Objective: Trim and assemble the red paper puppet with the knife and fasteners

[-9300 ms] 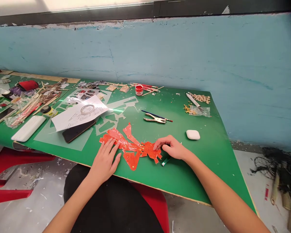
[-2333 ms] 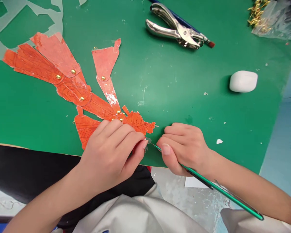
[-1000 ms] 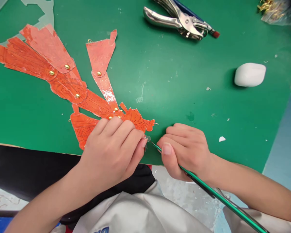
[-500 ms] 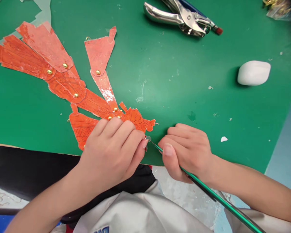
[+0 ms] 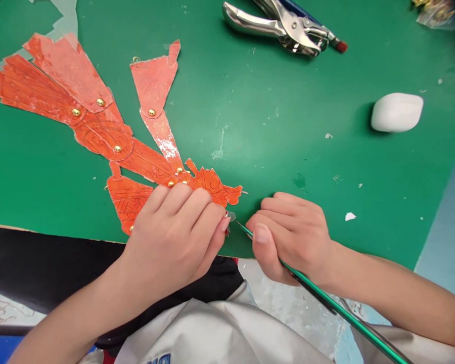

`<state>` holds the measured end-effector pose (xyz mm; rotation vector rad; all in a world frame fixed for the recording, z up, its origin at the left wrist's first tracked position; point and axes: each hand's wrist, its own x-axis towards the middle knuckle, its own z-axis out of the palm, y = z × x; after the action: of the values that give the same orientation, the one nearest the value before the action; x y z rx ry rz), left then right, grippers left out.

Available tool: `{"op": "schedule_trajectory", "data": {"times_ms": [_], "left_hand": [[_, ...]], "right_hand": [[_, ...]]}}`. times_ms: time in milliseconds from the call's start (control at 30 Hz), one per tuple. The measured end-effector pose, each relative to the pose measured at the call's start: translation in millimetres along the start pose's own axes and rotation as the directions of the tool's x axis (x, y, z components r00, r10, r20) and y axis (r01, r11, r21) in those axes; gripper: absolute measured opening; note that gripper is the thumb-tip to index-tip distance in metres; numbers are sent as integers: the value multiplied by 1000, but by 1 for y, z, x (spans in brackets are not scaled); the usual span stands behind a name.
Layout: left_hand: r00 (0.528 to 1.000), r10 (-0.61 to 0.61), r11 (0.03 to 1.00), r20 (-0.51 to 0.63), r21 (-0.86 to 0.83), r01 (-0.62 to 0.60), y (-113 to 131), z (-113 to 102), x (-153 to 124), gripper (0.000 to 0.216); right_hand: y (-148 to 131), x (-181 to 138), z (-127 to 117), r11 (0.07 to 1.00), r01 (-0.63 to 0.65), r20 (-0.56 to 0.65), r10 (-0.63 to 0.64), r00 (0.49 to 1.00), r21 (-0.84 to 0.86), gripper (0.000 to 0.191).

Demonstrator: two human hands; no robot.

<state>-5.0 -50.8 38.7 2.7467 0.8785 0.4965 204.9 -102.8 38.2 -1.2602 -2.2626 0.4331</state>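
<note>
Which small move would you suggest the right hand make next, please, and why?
I'd probably ease the right hand slightly toward the left hand, bringing the fine tip of the green tool against the clear piece: the tip points at it from close by, and the left hand seems to pinch it steady. Whether they already touch is too small to tell.

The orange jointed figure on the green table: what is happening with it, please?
A person's left hand lies over part of the orange jointed figure, with a small clear piece showing by its thumb. The right hand grips a slim green tool, its thin tip close to that piece. A metal hole punch lies farther back on the green table.
</note>
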Motion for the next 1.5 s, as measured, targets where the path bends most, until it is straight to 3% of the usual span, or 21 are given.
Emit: {"op": "schedule_trajectory", "data": {"times_ms": [967,1500], "left_hand": [[1000,5,999,3,36,-5,1,0,-1,24],[998,53,969,24,238,-57,5,2,5,31]], "right_hand": [[0,0,-1,1000,1,10,-1,1000,-4,36],[-8,2,1,996,-61,31,63,998,-59,41]]}}
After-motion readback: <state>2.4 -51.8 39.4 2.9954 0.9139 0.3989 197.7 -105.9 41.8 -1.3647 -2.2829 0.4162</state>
